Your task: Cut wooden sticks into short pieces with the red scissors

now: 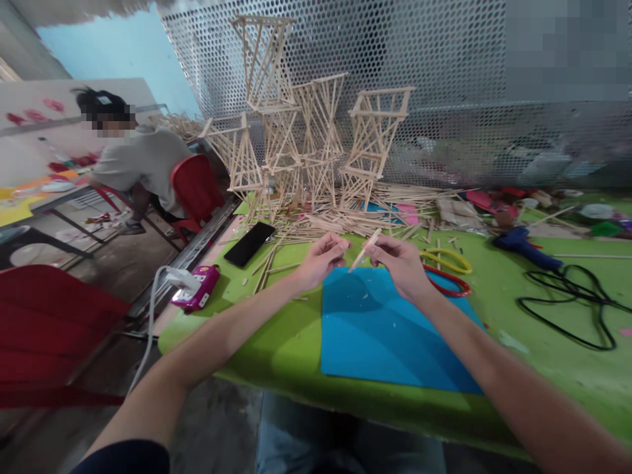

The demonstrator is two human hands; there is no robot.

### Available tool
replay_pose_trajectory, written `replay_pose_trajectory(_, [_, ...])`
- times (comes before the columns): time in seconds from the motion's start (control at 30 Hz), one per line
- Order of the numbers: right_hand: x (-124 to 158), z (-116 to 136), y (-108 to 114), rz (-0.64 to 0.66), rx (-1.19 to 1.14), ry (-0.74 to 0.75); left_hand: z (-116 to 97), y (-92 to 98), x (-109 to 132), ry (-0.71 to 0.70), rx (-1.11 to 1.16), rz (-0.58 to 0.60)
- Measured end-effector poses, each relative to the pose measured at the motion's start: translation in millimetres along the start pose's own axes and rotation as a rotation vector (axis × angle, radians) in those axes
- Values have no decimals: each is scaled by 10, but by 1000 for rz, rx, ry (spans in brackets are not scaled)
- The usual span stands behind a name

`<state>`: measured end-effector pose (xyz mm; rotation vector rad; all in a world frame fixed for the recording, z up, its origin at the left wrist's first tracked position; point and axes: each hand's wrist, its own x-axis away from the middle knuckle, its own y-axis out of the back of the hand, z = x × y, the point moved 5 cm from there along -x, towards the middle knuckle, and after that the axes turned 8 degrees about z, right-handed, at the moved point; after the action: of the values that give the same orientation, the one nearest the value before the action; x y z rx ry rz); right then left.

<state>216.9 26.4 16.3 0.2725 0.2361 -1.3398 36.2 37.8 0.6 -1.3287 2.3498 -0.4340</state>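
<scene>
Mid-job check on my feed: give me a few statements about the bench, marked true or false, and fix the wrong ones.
1. The right hand holds a wooden stick. True.
2. The left hand touches the smartphone. False: the left hand is apart from the smartphone.
3. The blue glue gun lies on the green tabletop. True.
4. The power strip is yellow. False: the power strip is magenta.
5. The wooden lattice towers stand beyond the hands. True.
</scene>
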Motion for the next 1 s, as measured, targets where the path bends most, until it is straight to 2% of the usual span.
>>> replay_pose_trajectory(0.4, [-2, -36, 2, -9, -35, -25, -13, -58, 8, 11, 62, 83])
replay_pose_trajectory(0.63, [10, -26, -4, 23, 3, 19, -2, -78, 14, 33, 68, 90])
replay_pose_trajectory(0.87, [44, 3, -151, 76, -234, -6, 50, -19, 15, 32, -35, 40])
replay_pose_trajectory(0.93, [55, 27, -159, 69, -186, -6, 73, -2, 11, 42, -72, 65])
replay_pose_trajectory(1.0, [71, 51, -120, 6, -57, -1, 82, 5, 10, 50, -90, 91])
